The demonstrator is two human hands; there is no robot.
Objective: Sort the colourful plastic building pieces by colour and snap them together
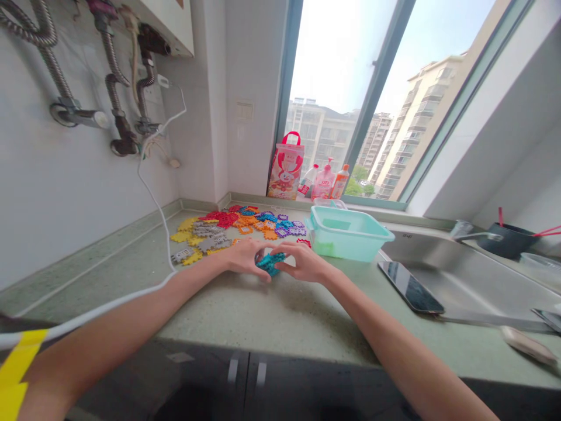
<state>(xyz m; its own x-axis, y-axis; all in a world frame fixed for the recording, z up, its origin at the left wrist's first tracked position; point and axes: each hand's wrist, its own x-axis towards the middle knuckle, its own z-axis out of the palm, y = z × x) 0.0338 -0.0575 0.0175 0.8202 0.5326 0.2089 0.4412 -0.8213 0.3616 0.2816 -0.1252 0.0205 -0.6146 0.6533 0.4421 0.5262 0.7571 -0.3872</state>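
Both of my hands meet over the green countertop [272, 316], gripping a small cluster of teal interlocking plastic pieces [269, 262]. My left hand [244, 257] curls its fingers round the cluster's left side. From the right, my right hand [303, 262] pinches the same pieces. Just beyond the hands lies a spread of loose pieces in yellow, grey, red, orange, blue and purple [236, 226].
A mint-green plastic tub [348, 234] stands right of the pile. A phone [409, 286] lies by the steel sink [464, 275]. A white cable [153, 193] hangs down the left wall onto the counter. A pink bag [286, 166] and bottles [325, 181] sit on the windowsill.
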